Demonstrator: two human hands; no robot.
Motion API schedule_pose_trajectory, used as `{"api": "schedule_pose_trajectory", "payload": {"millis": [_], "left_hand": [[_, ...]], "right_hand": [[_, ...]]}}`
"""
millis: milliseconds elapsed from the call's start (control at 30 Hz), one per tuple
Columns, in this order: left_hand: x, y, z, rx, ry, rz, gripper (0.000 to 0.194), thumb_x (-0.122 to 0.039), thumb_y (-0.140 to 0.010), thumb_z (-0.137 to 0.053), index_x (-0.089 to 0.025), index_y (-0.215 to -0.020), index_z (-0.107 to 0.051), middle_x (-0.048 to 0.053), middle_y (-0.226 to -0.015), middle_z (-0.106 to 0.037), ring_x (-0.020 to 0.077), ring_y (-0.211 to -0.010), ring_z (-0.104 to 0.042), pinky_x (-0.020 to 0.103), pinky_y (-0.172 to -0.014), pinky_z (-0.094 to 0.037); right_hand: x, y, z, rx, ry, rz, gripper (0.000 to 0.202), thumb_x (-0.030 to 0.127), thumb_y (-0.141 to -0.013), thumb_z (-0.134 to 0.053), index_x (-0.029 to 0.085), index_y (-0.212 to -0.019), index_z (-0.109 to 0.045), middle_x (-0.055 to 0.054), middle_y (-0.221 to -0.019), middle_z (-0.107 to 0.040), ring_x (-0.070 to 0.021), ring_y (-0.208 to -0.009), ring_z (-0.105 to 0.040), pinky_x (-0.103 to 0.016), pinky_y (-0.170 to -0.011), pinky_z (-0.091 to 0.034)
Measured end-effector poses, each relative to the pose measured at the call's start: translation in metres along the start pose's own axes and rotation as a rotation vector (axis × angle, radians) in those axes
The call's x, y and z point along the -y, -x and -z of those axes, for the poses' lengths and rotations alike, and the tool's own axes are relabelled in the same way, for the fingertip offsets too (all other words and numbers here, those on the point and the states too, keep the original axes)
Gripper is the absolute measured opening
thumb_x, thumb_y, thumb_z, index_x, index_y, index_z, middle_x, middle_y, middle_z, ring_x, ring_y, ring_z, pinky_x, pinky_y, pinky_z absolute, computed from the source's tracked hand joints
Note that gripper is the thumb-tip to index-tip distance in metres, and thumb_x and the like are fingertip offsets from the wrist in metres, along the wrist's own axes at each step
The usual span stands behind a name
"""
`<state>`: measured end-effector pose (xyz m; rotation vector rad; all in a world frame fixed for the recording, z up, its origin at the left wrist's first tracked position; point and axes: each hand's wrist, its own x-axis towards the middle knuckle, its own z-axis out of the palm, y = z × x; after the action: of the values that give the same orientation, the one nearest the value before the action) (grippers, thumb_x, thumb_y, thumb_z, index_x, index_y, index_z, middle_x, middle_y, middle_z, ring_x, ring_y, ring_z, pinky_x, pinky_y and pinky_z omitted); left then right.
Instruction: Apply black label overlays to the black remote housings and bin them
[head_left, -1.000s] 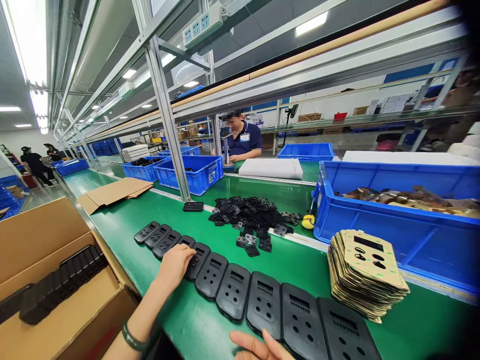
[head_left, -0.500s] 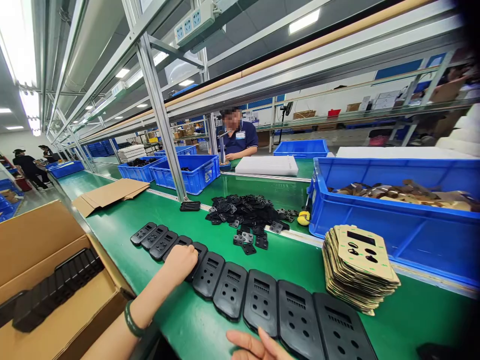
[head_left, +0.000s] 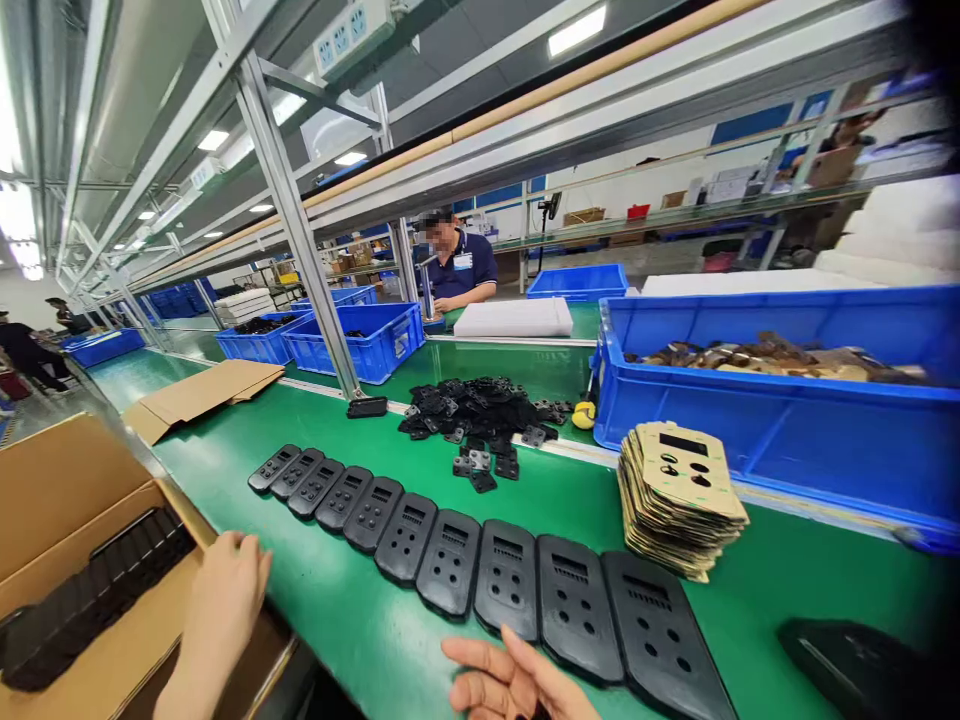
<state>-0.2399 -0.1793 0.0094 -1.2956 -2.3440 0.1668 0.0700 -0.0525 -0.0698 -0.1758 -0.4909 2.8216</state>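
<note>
My left hand (head_left: 229,590) hangs over the carton's near edge with curled fingers; nothing shows in it. Palm up at the bottom, my right hand (head_left: 517,680) is cupped with fingers bent, and a small black piece (head_left: 538,711) shows in its palm, mostly cut off by the frame. Beyond my hands runs a slanting row of black plastic housings (head_left: 448,565), each with a slotted window. Those at the far left have raised buttons in their holes; the nearer ones show bare round holes. A pile of black button pads (head_left: 480,408) lies behind the row.
At left stands a carton (head_left: 79,480) with black housings inside. A stack of cream die-cut sheets (head_left: 679,500) sits right, before a large blue bin (head_left: 750,420). A yellow-handled tool (head_left: 583,415) lies beside it. A co-worker (head_left: 461,265) sits across the bench.
My left hand has left the fifth housing and drawn back left towards the carton. Buttons show in that housing. My right hand stays low, with a dark piece visible in it. The view has shifted slightly.
</note>
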Motion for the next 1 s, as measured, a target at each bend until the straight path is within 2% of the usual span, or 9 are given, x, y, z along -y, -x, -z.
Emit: {"api": "schedule_pose_trajectory", "payload": {"millis": [167, 300, 400, 500, 567, 667, 733, 900, 1000], "left_hand": [[-0.019, 0.029, 0.012, -0.204, 0.062, -0.021, 0.05, -0.027, -0.085, -0.042, -0.015, -0.133, -0.04, 0.024, -0.139, -0.033, 0.0439, -0.127, -0.033, 0.064, -0.09, -0.036], [-0.09, 0.04, 0.042, -0.284, 0.562, -0.388, 0.038, -0.037, -0.088, -0.049, -0.024, -0.123, -0.049, 0.012, -0.125, -0.052, 0.0255, -0.109, -0.054, 0.038, -0.088, -0.049], [-0.146, 0.053, 0.056, -0.173, 0.814, -0.725, 0.021, -0.034, -0.089, -0.052, -0.024, -0.106, -0.06, 0.005, -0.095, -0.064, 0.017, -0.086, -0.061, 0.024, -0.073, -0.051], [-0.185, 0.062, 0.057, -0.148, 0.895, -0.793, 0.021, -0.03, -0.095, -0.043, -0.023, -0.095, -0.062, 0.0, -0.084, -0.068, 0.0133, -0.072, -0.062, 0.021, -0.061, -0.047], [-0.198, 0.064, 0.055, -0.25, 0.906, -0.832, 0.026, -0.031, -0.097, -0.037, -0.021, -0.094, -0.061, 0.0, -0.084, -0.07, 0.0138, -0.071, -0.063, 0.023, -0.06, -0.046], [-0.197, 0.057, 0.056, -0.338, 1.001, -0.92, 0.031, -0.031, -0.098, -0.034, -0.019, -0.09, -0.06, 0.0, -0.077, -0.071, 0.0133, -0.07, -0.065, 0.023, -0.062, -0.045], [-0.186, 0.046, 0.059, -0.244, 1.081, -0.914, 0.029, -0.032, -0.097, -0.035, -0.019, -0.094, -0.06, 0.0, -0.078, -0.071, 0.0128, -0.072, -0.065, 0.023, -0.065, -0.046], [-0.15, -0.004, 0.046, -0.079, 0.853, -0.517, 0.023, -0.025, -0.089, -0.053, -0.02, -0.11, -0.059, 0.007, -0.105, -0.067, 0.0209, -0.092, -0.062, 0.035, -0.082, -0.051], [-0.137, -0.028, 0.028, -0.011, 0.676, -0.471, 0.029, -0.026, -0.085, -0.06, -0.02, -0.113, -0.06, 0.008, -0.11, -0.066, 0.0245, -0.094, -0.061, 0.042, -0.083, -0.051]], "right_hand": [[0.003, 0.009, -0.018, -0.154, -0.046, -0.005, 0.053, 0.052, -0.091, -0.045, 0.005, -0.105, -0.066, -0.014, -0.088, -0.073, -0.0204, -0.076, -0.068, -0.031, -0.065, -0.052], [0.002, 0.013, -0.027, -0.185, -0.104, -0.003, 0.055, 0.053, -0.09, -0.044, 0.005, -0.106, -0.065, -0.018, -0.094, -0.072, -0.0256, -0.086, -0.067, -0.041, -0.077, -0.051], [0.001, 0.014, -0.025, -0.115, -0.158, 0.021, 0.051, 0.049, -0.088, -0.049, 0.004, -0.104, -0.066, -0.015, -0.086, -0.073, -0.0217, -0.076, -0.068, -0.029, -0.065, -0.049], [0.003, 0.013, -0.02, -0.089, -0.208, 0.025, 0.052, 0.048, -0.087, -0.052, 0.002, -0.106, -0.066, -0.012, -0.08, -0.073, -0.0149, -0.066, -0.066, -0.02, -0.056, -0.044], [0.005, 0.013, -0.018, -0.092, -0.209, 0.002, 0.058, 0.051, -0.083, -0.058, 0.0, -0.108, -0.065, -0.014, -0.086, -0.072, -0.0155, -0.074, -0.066, -0.021, -0.069, -0.045], [0.006, 0.011, -0.016, -0.057, -0.187, -0.017, 0.061, 0.053, -0.078, -0.063, -0.001, -0.107, -0.065, -0.016, -0.088, -0.072, -0.017, -0.08, -0.066, -0.022, -0.079, -0.044], [0.005, 0.011, -0.017, -0.049, -0.182, -0.006, 0.058, 0.054, -0.081, -0.058, 0.003, -0.107, -0.066, -0.015, -0.088, -0.072, -0.0176, -0.076, -0.066, -0.025, -0.074, -0.045], [0.006, 0.013, -0.022, -0.076, -0.152, -0.044, 0.058, 0.057, -0.085, -0.05, 0.006, -0.11, -0.064, -0.02, -0.102, -0.07, -0.029, -0.096, -0.064, -0.043, -0.086, -0.045], [0.01, 0.014, -0.019, -0.057, -0.143, -0.073, 0.062, 0.058, -0.083, -0.052, 0.004, -0.111, -0.064, -0.022, -0.108, -0.067, -0.0312, -0.101, -0.062, -0.046, -0.091, -0.042]]}}
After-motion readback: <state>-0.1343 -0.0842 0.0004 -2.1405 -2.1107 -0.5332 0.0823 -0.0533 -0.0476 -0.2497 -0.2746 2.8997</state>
